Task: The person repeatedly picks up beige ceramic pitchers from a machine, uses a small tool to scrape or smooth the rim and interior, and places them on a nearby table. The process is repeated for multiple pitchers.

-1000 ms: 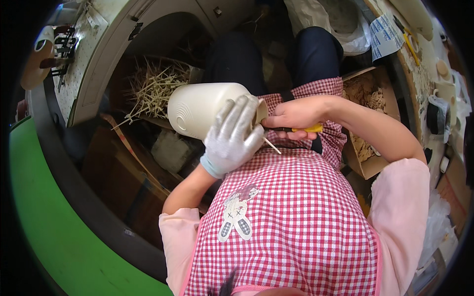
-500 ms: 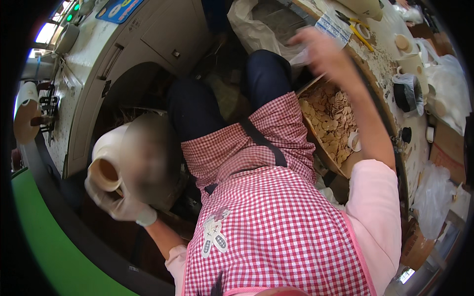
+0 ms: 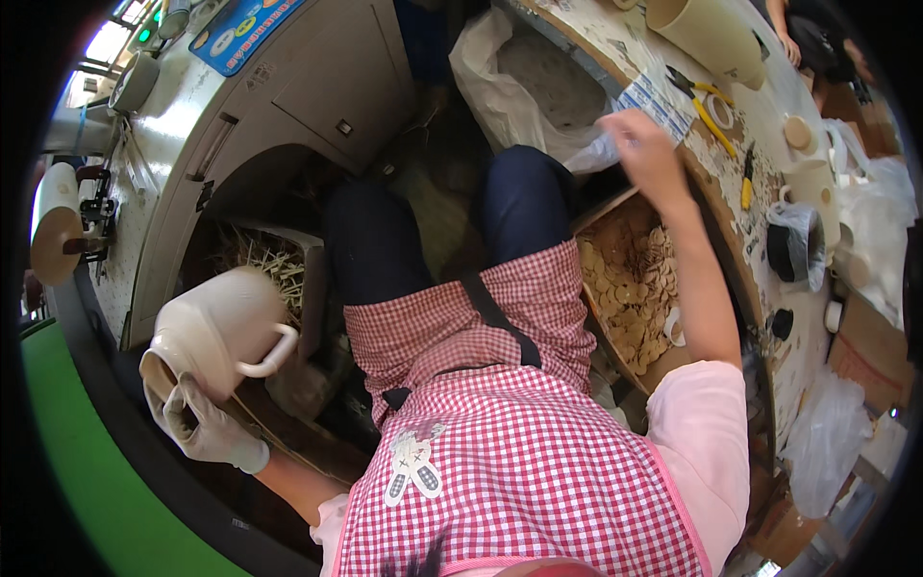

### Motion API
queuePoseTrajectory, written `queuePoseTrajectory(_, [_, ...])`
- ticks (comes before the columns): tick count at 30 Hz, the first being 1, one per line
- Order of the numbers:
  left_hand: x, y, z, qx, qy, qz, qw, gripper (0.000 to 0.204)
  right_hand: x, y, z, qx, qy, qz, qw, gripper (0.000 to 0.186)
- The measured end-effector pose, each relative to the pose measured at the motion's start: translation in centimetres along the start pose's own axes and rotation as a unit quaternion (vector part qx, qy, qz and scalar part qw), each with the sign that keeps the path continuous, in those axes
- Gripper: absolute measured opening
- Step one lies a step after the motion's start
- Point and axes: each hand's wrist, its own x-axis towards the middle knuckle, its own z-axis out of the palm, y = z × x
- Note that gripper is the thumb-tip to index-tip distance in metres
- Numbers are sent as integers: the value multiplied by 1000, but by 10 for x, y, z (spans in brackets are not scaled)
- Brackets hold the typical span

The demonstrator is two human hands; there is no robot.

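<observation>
In my gloved left hand (image 3: 210, 428) is a cream-coloured jug (image 3: 216, 322) with a loop handle, lying tilted at the left of my lap. My fingers grip its open rim, with some of them inside the opening. My bare right hand (image 3: 646, 159) is raised over the right-hand table's edge, beside a translucent plastic bag (image 3: 481, 67). Its fingers are curled and slightly blurred; whatever they hold, if anything, cannot be made out. Below that forearm is a box of thin, round beige pieces (image 3: 625, 288), with a white ring (image 3: 675, 327) among them.
On the worn table to the right are yellow-handled pliers (image 3: 710, 111), a large cream vessel (image 3: 707, 38), a black-and-clear cup (image 3: 793, 250) and plastic bags (image 3: 870, 221). A metal cabinet (image 3: 317, 87) stands at the left, with a box of straw-like scraps (image 3: 279, 274) beneath it.
The jug has turned in my left hand, so its opening faces lower left and its handle shows. My right hand has moved slightly down and right, its fingers more curled.
</observation>
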Motion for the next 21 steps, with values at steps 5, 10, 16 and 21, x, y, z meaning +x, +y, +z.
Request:
queuePoseTrajectory(5, [-5,35,33,-88,-144,-114,979,4,76,96,170,-406,-209,43,889,22])
queuePoseTrajectory(10, [-10,45,41,-106,-177,-131,970,15,90,190,226,-450,-270,106,844,26])
queuePoseTrajectory(16, [-5,44,47,-187,-220,-162,944,26,70,115,158,-236,-50,117,963,21])
queuePoseTrajectory(21, [-10,49,56,-193,-222,-65,954,29,17,-29,77,502,-22,227,834,28])
